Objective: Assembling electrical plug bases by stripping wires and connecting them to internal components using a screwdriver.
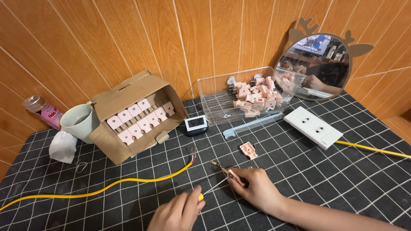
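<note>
My left hand point(177, 211) grips a small screwdriver with a yellow handle point(200, 197); its thin shaft points up and right. My right hand point(257, 188) pinches a pink plug part with brass prongs point(223, 170), and the screwdriver tip meets that part. A yellow cable point(107, 186) lies across the black grid mat point(299, 171), its bared wire end point(194, 152) just left of the plug part. A loose pink plug cover point(248, 150) lies a little beyond my right hand.
A cardboard box point(128, 92) with rows of pink plugs stands at the back left, beside a white cup point(79, 122), a tissue point(62, 147) and a bottle point(43, 110). Further right are a small digital clock point(196, 125), a clear bin point(214, 92) of pink parts, a white socket strip point(312, 127) and a mirror point(317, 64).
</note>
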